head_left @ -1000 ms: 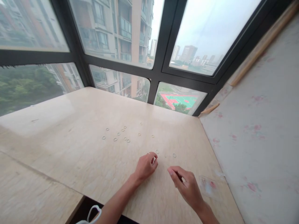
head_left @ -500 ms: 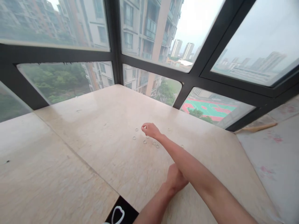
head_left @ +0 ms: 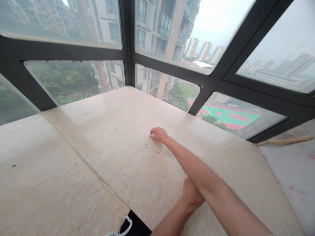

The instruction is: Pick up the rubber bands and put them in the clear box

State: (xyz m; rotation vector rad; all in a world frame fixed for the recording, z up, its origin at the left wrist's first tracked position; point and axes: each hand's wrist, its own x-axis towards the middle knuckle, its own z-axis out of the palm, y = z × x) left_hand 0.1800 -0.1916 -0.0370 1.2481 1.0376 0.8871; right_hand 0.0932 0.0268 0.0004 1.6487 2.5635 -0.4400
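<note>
My right hand (head_left: 158, 133) reaches out over the stone-like surface, its thumb and fingers closed in a pinch at a small thin ring (head_left: 149, 136). That ring shows partly at the fingertips. Several similar rings lie flat nearby, among them one ring (head_left: 146, 146) to the left and another ring (head_left: 157, 150) just below the hand. My left hand (head_left: 192, 191) rests lower down, crossed under the right forearm. Its fingers are hidden by that forearm, so what it holds, if anything, does not show.
Dark window frames (head_left: 130, 46) rise along the back of the beige ledge (head_left: 103, 137). A black item (head_left: 137, 226) with a white looped cord (head_left: 126, 226) sits at the bottom edge. Floral-patterned fabric (head_left: 292, 183) borders the right side. A tiny dark bit (head_left: 13, 166) lies far left.
My right hand has moved slightly left over the surface, and its fingertips now meet a ring that lay apart from them before. The view has shifted a little. My left hand stays under the forearm.
</note>
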